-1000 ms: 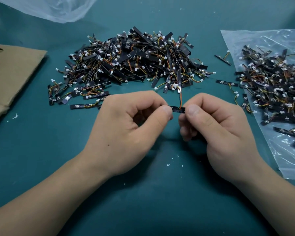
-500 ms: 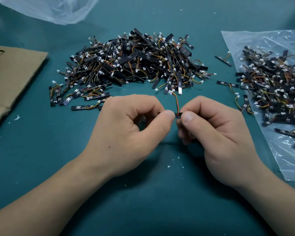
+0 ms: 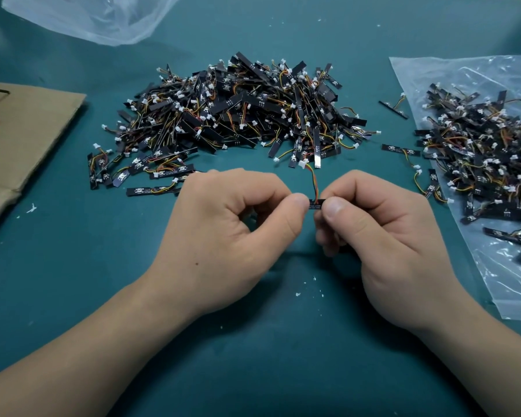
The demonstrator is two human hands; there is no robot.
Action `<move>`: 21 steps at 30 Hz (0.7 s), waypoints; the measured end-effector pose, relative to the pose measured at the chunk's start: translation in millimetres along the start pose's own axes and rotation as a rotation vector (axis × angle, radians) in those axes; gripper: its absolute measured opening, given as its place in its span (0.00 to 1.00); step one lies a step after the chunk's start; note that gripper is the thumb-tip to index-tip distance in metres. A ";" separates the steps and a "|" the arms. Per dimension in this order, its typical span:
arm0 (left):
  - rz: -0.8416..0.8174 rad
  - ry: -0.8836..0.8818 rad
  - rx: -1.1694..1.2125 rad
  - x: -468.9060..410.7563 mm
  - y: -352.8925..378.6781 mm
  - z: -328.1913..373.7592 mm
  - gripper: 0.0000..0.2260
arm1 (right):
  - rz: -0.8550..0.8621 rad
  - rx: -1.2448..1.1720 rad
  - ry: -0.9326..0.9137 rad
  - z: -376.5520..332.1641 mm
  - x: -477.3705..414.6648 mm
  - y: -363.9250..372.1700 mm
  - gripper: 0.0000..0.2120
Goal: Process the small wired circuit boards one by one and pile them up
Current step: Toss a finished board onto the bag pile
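- Compared with half a second ago, my thumbs stand a little more apart, so a bit more of the board (image 3: pixel 316 203) shows between them; both hands are almost in the same place.
- My left hand (image 3: pixel 232 236) pinches the left end of the board between thumb and forefinger, and my right hand (image 3: pixel 382 245) pinches the right end in the same way.
- I think I hold it by both ends because I want to bend or snap it at the middle, where the wire (image 3: pixel 313 182) leaves it; which of the two, I cannot tell.
- The board is in the air above the mat (image 3: pixel 103 296), just in front of the pile (image 3: pixel 238 115).
- The wire rises from the board, and its plug (image 3: pixel 303 164) is at the near edge of the pile; if it touches, I cannot tell.
- The pile lies loose on the mat, in no container. I judge the finished boards go there, because both hands reach it easily.
- The bag (image 3: pixel 509 281) on my right lies flat and holds many more boards (image 3: pixel 478 152); a few lie beside its left edge on the mat. Probably this is my stock.
- A second bag (image 3: pixel 103 22) lies crumpled at the far left; what it holds I cannot tell.
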State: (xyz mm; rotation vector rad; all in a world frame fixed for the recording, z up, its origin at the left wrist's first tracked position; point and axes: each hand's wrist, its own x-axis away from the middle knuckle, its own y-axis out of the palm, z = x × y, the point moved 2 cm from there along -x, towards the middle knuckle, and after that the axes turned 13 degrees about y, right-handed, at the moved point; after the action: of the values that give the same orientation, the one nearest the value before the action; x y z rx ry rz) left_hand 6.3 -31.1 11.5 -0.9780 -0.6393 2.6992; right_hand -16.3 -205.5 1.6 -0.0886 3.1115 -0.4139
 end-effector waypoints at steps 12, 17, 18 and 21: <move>-0.033 0.055 0.006 0.0 -1.8 1.1 0.15 | -0.009 0.012 -0.014 -2.3 1.7 0.3 0.10; 0.000 0.028 0.026 0.5 -0.6 1.6 0.14 | -0.006 0.017 -0.023 -2.2 1.7 0.9 0.11; 0.003 0.031 0.033 0.5 -1.0 1.6 0.15 | -0.004 0.018 -0.024 -2.2 1.6 1.2 0.11; -0.023 0.057 0.028 0.0 -1.5 1.4 0.15 | -0.006 0.019 -0.027 -2.4 2.1 -0.5 0.11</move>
State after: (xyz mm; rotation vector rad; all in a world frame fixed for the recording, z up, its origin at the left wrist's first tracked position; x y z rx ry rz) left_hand 5.5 -30.2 13.2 -1.0306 -0.5963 2.6428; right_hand -18.4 -205.5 4.1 -0.1029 3.0807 -0.4386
